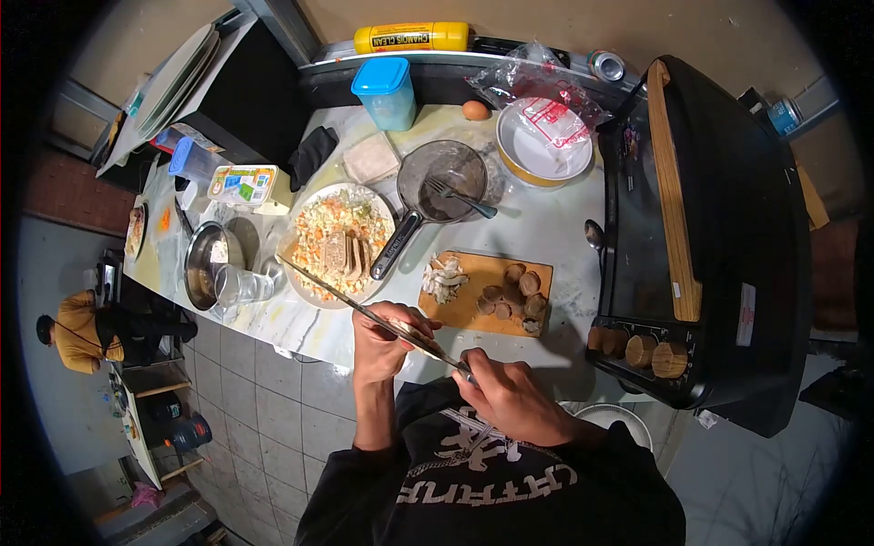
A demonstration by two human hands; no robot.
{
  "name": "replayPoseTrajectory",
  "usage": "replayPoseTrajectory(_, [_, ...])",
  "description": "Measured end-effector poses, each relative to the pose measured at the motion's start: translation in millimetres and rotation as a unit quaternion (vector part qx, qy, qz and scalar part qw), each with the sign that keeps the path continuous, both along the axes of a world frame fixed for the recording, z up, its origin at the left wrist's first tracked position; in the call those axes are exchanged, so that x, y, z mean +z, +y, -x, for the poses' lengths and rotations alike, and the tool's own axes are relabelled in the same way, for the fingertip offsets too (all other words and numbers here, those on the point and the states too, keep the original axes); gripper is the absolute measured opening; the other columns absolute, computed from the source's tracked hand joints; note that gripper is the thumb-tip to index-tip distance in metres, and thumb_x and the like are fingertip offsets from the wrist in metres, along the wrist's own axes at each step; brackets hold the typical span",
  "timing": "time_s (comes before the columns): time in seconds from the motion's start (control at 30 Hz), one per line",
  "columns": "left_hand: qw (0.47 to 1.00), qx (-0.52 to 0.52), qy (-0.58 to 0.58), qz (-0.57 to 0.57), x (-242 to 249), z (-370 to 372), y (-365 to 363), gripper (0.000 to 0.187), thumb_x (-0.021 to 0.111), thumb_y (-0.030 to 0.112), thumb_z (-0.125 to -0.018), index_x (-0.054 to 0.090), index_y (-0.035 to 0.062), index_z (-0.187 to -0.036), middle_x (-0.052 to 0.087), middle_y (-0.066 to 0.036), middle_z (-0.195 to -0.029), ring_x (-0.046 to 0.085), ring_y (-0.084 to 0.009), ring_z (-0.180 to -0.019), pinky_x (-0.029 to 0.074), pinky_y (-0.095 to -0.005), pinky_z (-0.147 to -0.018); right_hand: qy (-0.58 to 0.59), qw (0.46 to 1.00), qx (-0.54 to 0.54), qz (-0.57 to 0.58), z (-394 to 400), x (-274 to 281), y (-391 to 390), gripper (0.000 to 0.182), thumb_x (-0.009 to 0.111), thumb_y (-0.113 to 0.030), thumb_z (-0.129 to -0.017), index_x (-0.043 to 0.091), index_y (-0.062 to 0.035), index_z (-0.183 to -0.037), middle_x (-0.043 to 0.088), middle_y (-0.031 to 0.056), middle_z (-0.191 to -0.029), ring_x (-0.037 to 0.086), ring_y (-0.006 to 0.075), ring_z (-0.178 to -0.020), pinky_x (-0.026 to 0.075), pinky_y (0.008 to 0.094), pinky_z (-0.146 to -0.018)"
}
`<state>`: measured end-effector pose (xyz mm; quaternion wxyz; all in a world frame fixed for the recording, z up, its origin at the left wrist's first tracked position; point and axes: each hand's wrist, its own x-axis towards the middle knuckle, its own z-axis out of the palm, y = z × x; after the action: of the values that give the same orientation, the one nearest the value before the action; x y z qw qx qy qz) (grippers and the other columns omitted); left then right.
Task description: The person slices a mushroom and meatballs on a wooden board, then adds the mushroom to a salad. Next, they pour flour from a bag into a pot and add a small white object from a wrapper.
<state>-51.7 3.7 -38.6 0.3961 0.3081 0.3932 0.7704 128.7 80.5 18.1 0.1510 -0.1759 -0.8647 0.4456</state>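
Observation:
My right hand [510, 396] grips the handle of a long knife [360, 309], whose blade runs up and left over the counter edge toward the plate. My left hand [384, 341] is curled around something small under the blade; what it holds is hidden by the fingers. Just beyond my hands lies a wooden cutting board [469, 305] with sliced mushroom pieces [514, 296] on its right half and pale trimmings [444, 278] on its left. A white plate [314, 287] of chopped vegetables and sliced food sits left of the board.
A small frying pan [437, 182] holding a fork stands behind the board. A black countertop oven [719, 237] fills the right side. A yellow bowl [544, 146], an egg [475, 110], a blue-lidded tub [387, 91], a metal pot [205, 264] and a glass [238, 287] crowd the marble counter [546, 227].

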Motion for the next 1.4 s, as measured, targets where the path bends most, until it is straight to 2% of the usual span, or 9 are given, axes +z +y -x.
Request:
replayPoseTrajectory(0.1, [1.0, 0.006, -0.02, 0.005, -0.9, -2.6, -1.3, 0.035, 0.081, 0.02, -0.074, 0.054, 0.0047, -0.09, 0.059, -0.008, -0.07, 0.06, -0.0197, -0.064, 0.053, -0.0406, -0.07, -0.005, 1.0, 0.006, 0.007, -4.2, 0.8, 1.1, 0.02, 0.061, -0.013, -0.089, 0.045, -0.0008, -0.092, 0.057, 0.0151, -0.055, 0.062, 0.0326, -0.05, 0.045, 0.0397, -0.042])
replayPoseTrajectory(0.17, [0.996, 0.008, -0.089, -0.017, -1.6, 0.4, -3.6, 0.033, 0.082, 0.022, -0.072, 0.061, 0.0025, -0.089, 0.066, -0.013, -0.075, 0.067, -0.0241, -0.073, 0.056, -0.0466, -0.079, -0.004, 1.0, 0.007, 0.007, -6.2, -1.5, 0.4, 0.02, 0.06, -0.013, -0.09, 0.045, -0.0002, -0.092, 0.056, 0.0154, -0.054, 0.061, 0.0342, -0.051, 0.045, 0.0406, -0.042])
replayPoseTrajectory(0.57, [0.998, -0.05, -0.03, 0.019, -3.1, -3.8, -10.4, 0.027, 0.078, 0.009, -0.075, 0.06, -0.001, -0.093, 0.069, -0.017, -0.084, 0.07, -0.0292, -0.076, 0.053, -0.0501, -0.087, -0.043, 0.998, 0.004, 0.053, -9.4, -8.2, -1.0, 0.027, 0.058, -0.017, -0.091, 0.046, 0.0048, -0.101, 0.057, 0.0209, -0.058, 0.06, 0.0401, -0.056, 0.046, 0.0446, -0.048])
replayPoseTrajectory(0.7, [0.999, -0.042, -0.023, 0.02, -0.8, -7.3, -9.7, 0.027, 0.078, 0.007, -0.075, 0.06, -0.0024, -0.092, 0.069, -0.017, -0.084, 0.07, -0.0284, -0.078, 0.053, -0.0469, -0.086, -0.03, 0.998, 0.007, 0.052, -3.3, -2.1, 2.7, 0.025, 0.059, -0.016, -0.091, 0.046, 0.0043, -0.099, 0.056, 0.0207, -0.057, 0.059, 0.0407, -0.055, 0.045, 0.0457, -0.048])
replayPoseTrajectory(0.87, [0.998, -0.018, -0.021, 0.064, -0.1, -13.2, -9.8, 0.028, 0.079, 0.01, -0.076, 0.062, -0.0049, -0.093, 0.069, -0.014, -0.086, 0.068, -0.023, -0.079, 0.055, -0.0353, -0.078, 0.012, 0.998, -0.01, 0.066, 3.2, -5.0, 7.3, 0.022, 0.06, -0.013, -0.09, 0.045, 0.0035, -0.094, 0.057, 0.0208, -0.059, 0.06, 0.041, -0.058, 0.044, 0.0463, -0.05])
replayPoseTrajectory(1.0, [0.996, 0.014, -0.081, 0.04, 3.3, -20.3, -1.2, 0.035, 0.078, 0.016, -0.078, 0.062, -0.0055, -0.1, 0.068, -0.012, -0.09, 0.066, -0.0184, -0.082, 0.053, -0.0317, -0.076, -0.004, 0.994, -0.014, 0.108, 2.4, -13.4, 7.2, 0.024, 0.062, -0.012, -0.088, 0.047, 0.0059, -0.096, 0.058, 0.02, -0.065, 0.061, 0.0395, -0.06, 0.044, 0.0435, -0.051])
replayPoseTrajectory(1.17, [0.991, 0.015, -0.134, 0.017, -18.7, -17.6, -15.4, 0.033, 0.076, 0.015, -0.08, 0.061, -0.0053, -0.102, 0.068, -0.012, -0.09, 0.066, -0.017, -0.079, 0.053, -0.0316, -0.075, -0.004, 0.992, -0.013, 0.123, 2.6, -10.2, 5.6, 0.022, 0.06, -0.013, -0.09, 0.047, 0.0044, -0.093, 0.057, 0.0195, -0.063, 0.06, 0.0395, -0.058, 0.042, 0.0431, -0.049])
replayPoseTrajectory(1.23, [0.994, 0.044, -0.076, 0.063, -20.5, -19.0, -18.0, 0.033, 0.071, 0.025, -0.083, 0.059, -0.0007, -0.1, 0.066, -0.011, -0.085, 0.066, -0.0203, -0.074, 0.056, -0.0418, -0.079, 0.002, 0.993, -0.012, 0.121, 2.5, -13.1, 2.6, 0.022, 0.06, -0.013, -0.09, 0.046, 0.0039, -0.093, 0.057, 0.0193, -0.062, 0.059, 0.0396, -0.057, 0.042, 0.0432, -0.049])
replayPoseTrajectory(1.4, [0.992, 0.082, -0.084, 0.052, -14.3, -22.6, -15.7, 0.026, 0.068, 0.02, -0.086, 0.059, -0.001, -0.098, 0.064, -0.01, -0.081, 0.066, -0.0204, -0.069, 0.056, -0.0399, -0.076, -0.016, 0.995, 0.001, 0.103, 3.6, -9.7, -0.4, 0.023, 0.059, -0.013, -0.091, 0.044, 0.0033, -0.095, 0.056, 0.0205, -0.058, 0.06, 0.0415, -0.057, 0.043, 0.0459, -0.047])
